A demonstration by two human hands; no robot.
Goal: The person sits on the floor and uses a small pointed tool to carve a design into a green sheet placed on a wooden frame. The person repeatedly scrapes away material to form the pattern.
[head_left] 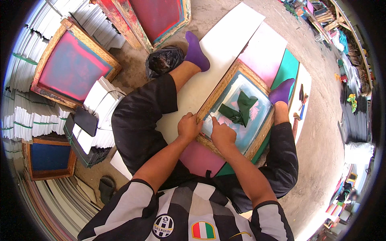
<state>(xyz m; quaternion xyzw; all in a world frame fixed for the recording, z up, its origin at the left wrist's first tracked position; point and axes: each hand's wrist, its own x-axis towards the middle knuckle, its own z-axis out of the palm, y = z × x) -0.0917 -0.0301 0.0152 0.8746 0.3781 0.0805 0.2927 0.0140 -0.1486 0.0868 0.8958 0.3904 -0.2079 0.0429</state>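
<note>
A wooden-framed printing screen lies tilted on the boards between my legs. Its mesh is blue and white with pink leaf shapes. My left hand is closed at the frame's left edge, near its lower left corner. Over that same corner of the mesh, my right hand is closed with the index finger stretched along a small pale thing, too small to name. A crumpled dark green cloth rests on the mesh, just beyond my right hand.
White, pink and green boards lie under the screen. Several hand tools sit at the right edge. Other framed screens and paper stacks stand at left, a black plastic bag ahead. My feet in purple socks flank the screen.
</note>
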